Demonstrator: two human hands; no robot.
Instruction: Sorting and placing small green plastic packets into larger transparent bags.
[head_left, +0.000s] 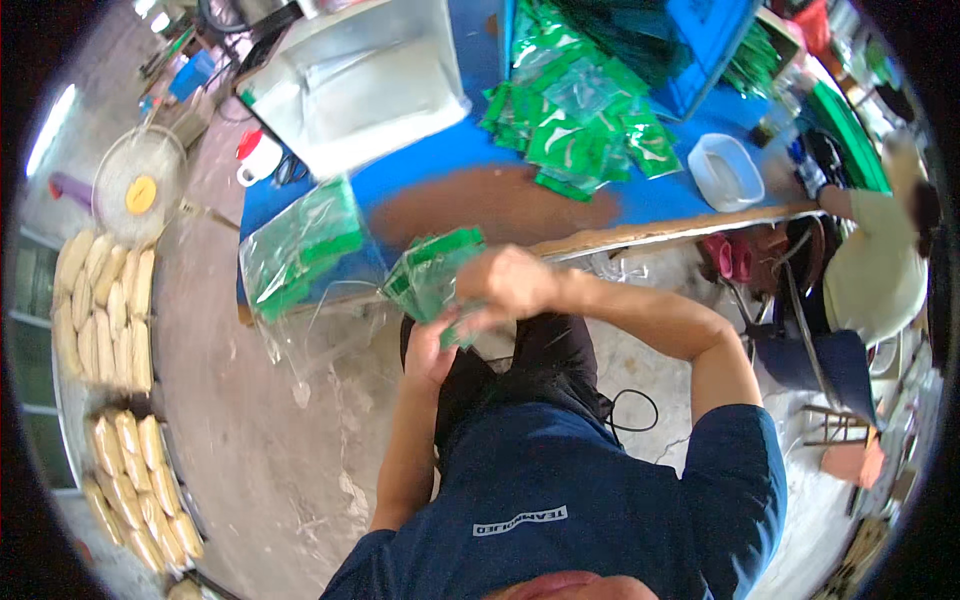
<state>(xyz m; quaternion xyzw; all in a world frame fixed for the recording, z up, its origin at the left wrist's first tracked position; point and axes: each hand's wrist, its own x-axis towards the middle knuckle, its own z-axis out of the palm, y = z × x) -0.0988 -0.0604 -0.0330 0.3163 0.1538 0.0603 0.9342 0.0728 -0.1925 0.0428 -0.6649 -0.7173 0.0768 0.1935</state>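
Observation:
My left hand (pixel 430 352) is closed round the lower end of a fanned stack of small green-and-clear plastic packets (pixel 430 270), held above my lap at the table's near edge. Curled and somewhat blurred, my right hand (pixel 508 286) lies against the right side of that stack; what its fingertips pinch is hidden. Left of the stack, a large clear plastic bag (pixel 305 245) with green packets inside lies partly over the table edge. Many loose packets of the same kind form a heap (pixel 590 125) farther back on the table.
A blue crate (pixel 700 70) lies behind the heap on the blue table (pixel 425 165). Around it are a white box (pixel 370 95), a clear plastic tub (pixel 727 172) and a red-and-white mug (pixel 259 158). A person (pixel 875 265) sits at the right; filled bags (pixel 105 310) are stacked far left.

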